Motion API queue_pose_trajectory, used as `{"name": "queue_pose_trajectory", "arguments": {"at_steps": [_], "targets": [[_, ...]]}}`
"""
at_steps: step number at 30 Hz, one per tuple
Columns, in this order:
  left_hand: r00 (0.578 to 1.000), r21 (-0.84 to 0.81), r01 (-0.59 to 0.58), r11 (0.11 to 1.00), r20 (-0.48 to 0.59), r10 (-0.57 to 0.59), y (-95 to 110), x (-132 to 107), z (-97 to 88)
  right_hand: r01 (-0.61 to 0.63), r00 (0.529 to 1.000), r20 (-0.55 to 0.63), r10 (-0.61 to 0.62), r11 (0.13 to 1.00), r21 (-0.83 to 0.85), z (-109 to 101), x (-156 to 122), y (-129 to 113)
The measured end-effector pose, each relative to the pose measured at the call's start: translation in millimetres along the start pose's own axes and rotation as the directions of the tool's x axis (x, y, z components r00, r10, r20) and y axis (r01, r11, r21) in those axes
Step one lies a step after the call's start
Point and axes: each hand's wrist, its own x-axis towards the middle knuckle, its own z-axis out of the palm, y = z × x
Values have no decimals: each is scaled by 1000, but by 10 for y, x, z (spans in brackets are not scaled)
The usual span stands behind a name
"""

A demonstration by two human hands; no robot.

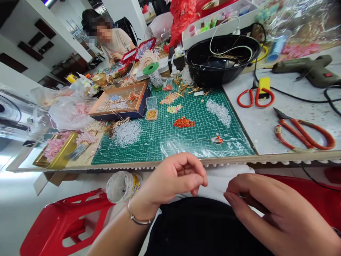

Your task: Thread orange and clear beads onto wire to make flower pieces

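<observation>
My left hand (177, 176), with a bangle at its wrist, is in front of the table edge. Its thumb and index finger pinch together, on something too fine to make out. Level with it, my right hand (269, 206) is also closed in a pinch above my lap; whatever it holds is hidden. Beyond both hands lies a green cutting mat (157, 142). On it are orange-red beads (184, 122), clear beads (218, 112), a heap of clear beads (128, 133) and a small red-and-clear beaded piece (217, 139) close to the near edge.
Orange-handled pliers (303, 131), small snips (255, 96) and a glue gun (306, 71) lie at right. A black basin (221, 64) and a box of hair ornaments (119, 115) stand behind. A red stool (66, 220) is lower left. Another person (117, 41) sits across.
</observation>
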Motion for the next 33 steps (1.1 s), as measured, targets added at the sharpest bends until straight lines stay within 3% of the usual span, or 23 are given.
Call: {"name": "queue_pose_trajectory", "arguments": {"at_steps": [5, 10, 20, 33], "targets": [[997, -277, 69, 958, -8, -74, -146, 61, 174, 6, 998, -55, -4, 999, 33, -12, -43, 8], [994, -413, 106, 904, 27, -105, -212, 113, 195, 21, 996, -84, -25, 998, -53, -13, -34, 5], [992, -429, 116, 896, -2, -129, -169, 85, 218, 34, 996, -76, -39, 997, -70, 7, -12, 8], [993, -447, 117, 887, 35, -113, -165, 101, 231, 52, 997, -59, -56, 997, -65, -23, 36, 16]]}}
